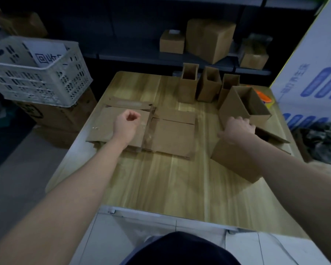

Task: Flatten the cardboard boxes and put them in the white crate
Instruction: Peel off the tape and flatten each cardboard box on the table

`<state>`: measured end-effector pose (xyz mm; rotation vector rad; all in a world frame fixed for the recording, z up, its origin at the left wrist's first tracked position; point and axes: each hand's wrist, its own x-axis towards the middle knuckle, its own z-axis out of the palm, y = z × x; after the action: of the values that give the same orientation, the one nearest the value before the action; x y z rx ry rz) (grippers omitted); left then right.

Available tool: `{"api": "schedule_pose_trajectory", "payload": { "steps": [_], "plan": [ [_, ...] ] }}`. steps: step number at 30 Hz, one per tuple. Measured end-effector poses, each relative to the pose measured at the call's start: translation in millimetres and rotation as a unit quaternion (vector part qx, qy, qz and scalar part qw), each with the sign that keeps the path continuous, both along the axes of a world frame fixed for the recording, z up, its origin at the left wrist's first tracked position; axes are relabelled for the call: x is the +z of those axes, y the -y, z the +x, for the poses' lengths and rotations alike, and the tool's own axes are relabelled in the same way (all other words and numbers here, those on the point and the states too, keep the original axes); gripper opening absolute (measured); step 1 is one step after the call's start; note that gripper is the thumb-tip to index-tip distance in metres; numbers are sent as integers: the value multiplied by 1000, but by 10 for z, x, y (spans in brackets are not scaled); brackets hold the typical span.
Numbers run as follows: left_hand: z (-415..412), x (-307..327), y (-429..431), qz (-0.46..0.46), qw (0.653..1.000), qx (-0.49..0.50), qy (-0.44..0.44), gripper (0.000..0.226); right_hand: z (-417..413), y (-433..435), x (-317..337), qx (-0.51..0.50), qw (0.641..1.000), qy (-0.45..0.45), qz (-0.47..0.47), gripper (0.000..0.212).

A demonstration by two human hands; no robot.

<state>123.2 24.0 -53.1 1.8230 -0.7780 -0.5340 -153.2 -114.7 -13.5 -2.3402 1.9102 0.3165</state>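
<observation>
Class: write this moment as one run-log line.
left hand: fist on flat cardboard | right hand: on open box | crate: no cardboard visible | step: flattening

Single view only, head-worn wide-angle cam, so no second view to overlap. Looks forward and steeply down from above the near edge of the table (180,188); wearer's torso fills the bottom centre. Both forearms enter from the bottom corners and reach away from the lens. Table is close and fills mid-frame, tilted, far edge near upper middle. White crate (36,73) sits off the table at upper left, shelf (161,58) across the top behind. Edges bend from lens distortion; far background dim, soft.
</observation>
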Motion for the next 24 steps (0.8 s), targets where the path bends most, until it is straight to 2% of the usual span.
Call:
{"api": "schedule_pose_trajectory", "payload": {
  "steps": [3, 5, 11, 14, 16, 20, 24],
  "plan": [
    [-7, -5, -127, 9, 1000, 4, 10, 25, -6, -29, -78, -3, 999, 0, 35, 51],
    [-2, -22, -226, 23, 999, 17, 22, 23, -13, -68, -72, 9, 1000, 0, 9, 33],
    [208, -82, -477, 54, 997, 63, 2, 17, 341, -203, 367, 86, 995, 9, -59, 6],
    [367, -127, -578, 63, 995, 77, -18, 16, 679, -286, 634, 124, 988, 61, -64, 12],
    [461, -175, -646, 70, 993, 88, -20, 15, 901, -339, 736, 153, 982, 103, -44, 6],
    [590, -306, -841, 89, 988, 115, -49, 14, 1276, -466, 761, 183, 966, 181, 16, 21],
    [719, -552, -1049, 142, 984, 104, -2, 16, 1509, -594, 683, 179, 950, 247, 67, 29]
  ]
}}
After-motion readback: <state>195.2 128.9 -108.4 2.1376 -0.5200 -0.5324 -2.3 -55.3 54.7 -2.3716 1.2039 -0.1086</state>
